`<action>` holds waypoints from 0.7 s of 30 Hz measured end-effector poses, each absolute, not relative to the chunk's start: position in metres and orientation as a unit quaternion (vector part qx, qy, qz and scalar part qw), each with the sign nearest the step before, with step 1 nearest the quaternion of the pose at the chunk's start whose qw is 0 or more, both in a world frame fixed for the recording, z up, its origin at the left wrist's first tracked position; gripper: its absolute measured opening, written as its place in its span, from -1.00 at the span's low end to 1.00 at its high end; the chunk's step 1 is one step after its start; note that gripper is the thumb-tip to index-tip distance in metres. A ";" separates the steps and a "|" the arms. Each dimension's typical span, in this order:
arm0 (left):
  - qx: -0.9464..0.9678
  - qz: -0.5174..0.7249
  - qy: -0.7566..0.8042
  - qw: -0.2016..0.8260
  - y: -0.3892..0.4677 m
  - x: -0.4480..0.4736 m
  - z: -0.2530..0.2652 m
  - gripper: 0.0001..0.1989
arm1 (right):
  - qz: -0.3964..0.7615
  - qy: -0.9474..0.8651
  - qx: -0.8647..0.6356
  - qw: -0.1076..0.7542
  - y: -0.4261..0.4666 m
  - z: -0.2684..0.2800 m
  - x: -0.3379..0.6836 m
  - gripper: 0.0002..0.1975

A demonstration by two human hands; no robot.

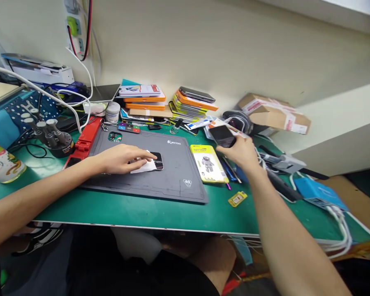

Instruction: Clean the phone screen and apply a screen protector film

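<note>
My left hand (121,158) lies over the grey work mat, fingers stretched out across a white tissue (146,166) and the near end of a small dark phone (158,160). The palm hides part of both. Off to the right, my right hand (242,151) grips the edge of a dark, flat smartphone (222,135), thumb on the near side. That phone is raised and tilted above the clutter behind a yellow and white battery package (209,163). A small yellow packet (237,199) sits on the green table nearer to me.
The grey mat (172,187) covers the table's middle. A red folding holder (85,142) and a screwdriver stand (60,146) flank its left. Stacked boxes (146,98) line the wall. Cables, a blue box (319,191) and a cardboard carton (273,111) crowd the right.
</note>
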State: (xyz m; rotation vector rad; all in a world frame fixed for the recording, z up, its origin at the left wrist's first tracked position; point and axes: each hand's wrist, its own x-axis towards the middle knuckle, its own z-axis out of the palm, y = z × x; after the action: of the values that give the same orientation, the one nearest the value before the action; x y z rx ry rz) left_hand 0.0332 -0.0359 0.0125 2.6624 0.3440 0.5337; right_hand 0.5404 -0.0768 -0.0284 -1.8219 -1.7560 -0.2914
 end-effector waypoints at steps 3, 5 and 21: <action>0.949 0.206 0.159 0.176 -0.032 0.033 0.010 -0.58 | -0.116 -0.535 -0.764 0.342 -0.089 -0.016 0.512 -0.35; 0.941 0.217 0.197 0.169 -0.029 0.033 0.009 -0.58 | -0.109 -0.539 -0.757 0.353 -0.093 -0.006 0.484 -0.32; 0.937 0.206 0.267 0.094 -0.026 0.030 0.010 -0.57 | -0.062 -0.559 -0.736 0.375 -0.084 -0.021 0.386 -0.03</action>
State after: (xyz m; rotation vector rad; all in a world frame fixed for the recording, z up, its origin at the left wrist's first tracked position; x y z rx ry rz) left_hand 0.0302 -0.0263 0.0102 2.7779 0.7919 0.6122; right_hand 0.3856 -0.0842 -0.0213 -1.8845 -1.4316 -0.1595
